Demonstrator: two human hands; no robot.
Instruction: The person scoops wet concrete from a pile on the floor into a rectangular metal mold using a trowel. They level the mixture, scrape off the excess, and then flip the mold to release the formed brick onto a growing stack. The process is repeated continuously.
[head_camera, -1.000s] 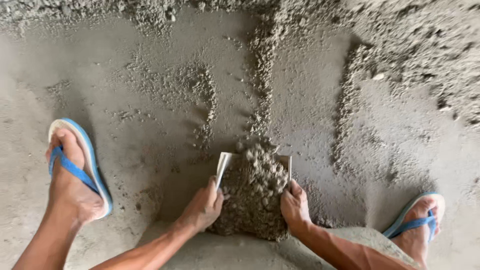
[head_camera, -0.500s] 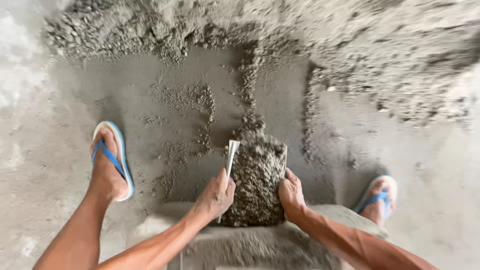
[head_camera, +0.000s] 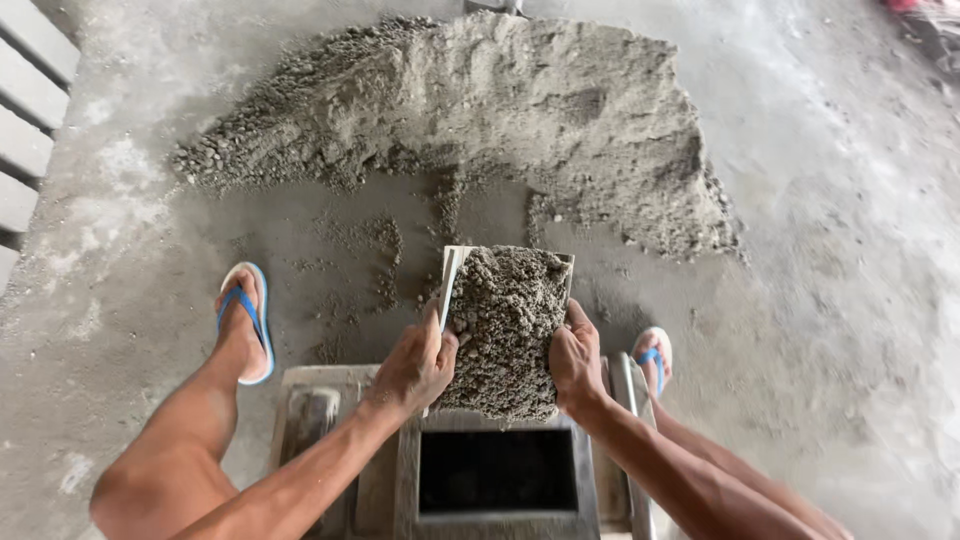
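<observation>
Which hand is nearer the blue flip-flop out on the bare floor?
Left. The left hand grips the scoop's edge on the same side as that flip-flop; the right hand holds the far edge.

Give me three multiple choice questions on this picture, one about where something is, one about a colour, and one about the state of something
1. Where does the dark opening of the block mould lie?
A. Just below the loaded scoop, between the forearms
B. On top of the big heap
C. Left of the left foot

2. What colour are the straps of the sandals?
A. Red
B. Blue
C. Green

3. What state is the flat scoop in?
A. Empty
B. Heaped with grey gravelly mix
C. Lying alone on the floor

Answers:
1. A, the opening sits right under the scoop's near end.
2. B, blue straps show on both feet.
3. B, the left hand and right hand grip its sides while mix piles on it, near the large heap.
</observation>
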